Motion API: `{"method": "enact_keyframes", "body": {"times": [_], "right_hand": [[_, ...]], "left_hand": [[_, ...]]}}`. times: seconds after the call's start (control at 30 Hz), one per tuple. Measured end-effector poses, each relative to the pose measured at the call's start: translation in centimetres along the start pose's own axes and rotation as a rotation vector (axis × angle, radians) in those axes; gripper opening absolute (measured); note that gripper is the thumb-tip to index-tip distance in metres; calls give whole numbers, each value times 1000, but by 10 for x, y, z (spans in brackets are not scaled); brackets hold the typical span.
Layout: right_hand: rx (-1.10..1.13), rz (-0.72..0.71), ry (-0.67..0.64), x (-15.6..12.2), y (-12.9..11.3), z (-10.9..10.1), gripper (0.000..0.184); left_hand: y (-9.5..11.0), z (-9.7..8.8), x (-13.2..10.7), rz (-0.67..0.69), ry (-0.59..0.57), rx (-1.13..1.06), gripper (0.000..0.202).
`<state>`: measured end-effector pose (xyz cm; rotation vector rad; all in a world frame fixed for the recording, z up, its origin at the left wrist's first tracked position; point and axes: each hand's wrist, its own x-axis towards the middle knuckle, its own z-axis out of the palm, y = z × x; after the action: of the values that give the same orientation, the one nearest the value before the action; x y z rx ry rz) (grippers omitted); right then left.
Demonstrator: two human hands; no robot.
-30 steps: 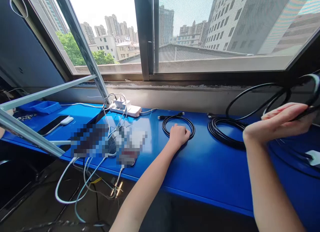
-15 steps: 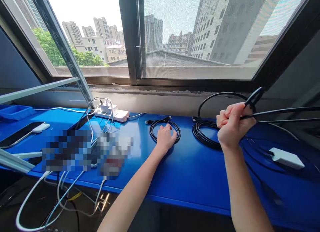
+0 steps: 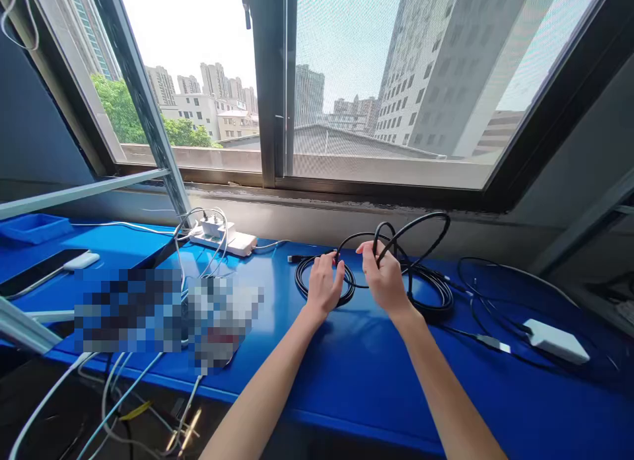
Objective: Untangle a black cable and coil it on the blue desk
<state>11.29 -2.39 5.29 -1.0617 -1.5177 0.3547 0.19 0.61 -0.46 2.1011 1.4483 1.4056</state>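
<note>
My left hand point(image 3: 324, 285) rests on a small coil of black cable point(image 3: 300, 289), covering its middle. The fingers stretch forward over the rings, with the thumb apart. A black plug end point(image 3: 296, 258) sticks out at the coil's left. My right hand point(image 3: 384, 275) is closed around raised loops of black cable point(image 3: 436, 238), just above the table. Behind and to the right of that hand lies a larger coil of black cable point(image 3: 440, 301). One strand arches from near the left hand toward the right-hand loops. Whether the two coils are one cable I cannot tell.
A white adapter box point(image 3: 557, 341) with black cords lies on the blue table point(image 3: 356, 367) at right. At left are a white power strip point(image 3: 242, 243), a phone point(image 3: 44, 269), a blue tray point(image 3: 34, 229) and blurred items. A metal frame point(image 3: 173, 189) stands by the window.
My right hand has come down and left with the cable loops, from the far right to beside the left hand. The left hand stays on the small coil. The view has tilted up slightly.
</note>
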Motion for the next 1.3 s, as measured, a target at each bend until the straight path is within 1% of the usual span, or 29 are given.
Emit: {"method": "enact_keyframes", "body": {"times": [0.07, 0.17, 0.23, 0.3, 0.37, 0.47, 0.63, 0.7, 0.77, 0.83, 0.9, 1.0, 1.1, 1.17, 1.3], "right_hand": [[-87, -32, -50, -5, 2, 10, 28], [-148, -28, -144, -11, 4, 20, 25], [-155, -23, -173, -13, 4, 22, 26], [-148, -23, -170, -14, 4, 24, 26], [-136, -18, -137, -15, 3, 25, 24], [-112, -15, -47, -20, 0, 31, 21], [-20, -59, 92, -31, -9, 39, 12], [42, -71, 127, -34, -12, 41, 10], [108, -98, 173, -37, -16, 41, 8], [179, -114, 229, -39, -19, 41, 8], [261, -71, 279, -38, -23, 39, 12], [383, 64, 320, -34, -28, 33, 20], [506, 182, 269, -28, -34, 24, 33], [561, 245, 231, -24, -37, 19, 38], [561, 355, 216, -17, -39, 13, 32]], "left_hand": [[-3, 0, 1, 27, 16, -27, 18], [-5, 0, 3, 58, 35, -60, 11], [-5, 0, 3, 81, 42, -78, 12], [-4, -1, 3, 102, 49, -92, 14], [-1, -2, 2, 118, 56, -103, 14], [2, -5, 0, 128, 69, -119, 12], [7, -9, -5, 138, 103, -143, 9], [9, -10, -6, 215, 167, -177, 11], [12, -9, -7, 325, 239, -217, 13], [16, -8, -9, 389, 271, -239, 14], [21, -9, -11, 409, 279, -240, 15], [30, -10, -16, 467, 326, -228, 18], [40, -12, -20, 545, 394, -207, 24], [45, -11, -23, 585, 417, -186, 28], [51, -9, -25, 587, 419, -152, 29]]}}
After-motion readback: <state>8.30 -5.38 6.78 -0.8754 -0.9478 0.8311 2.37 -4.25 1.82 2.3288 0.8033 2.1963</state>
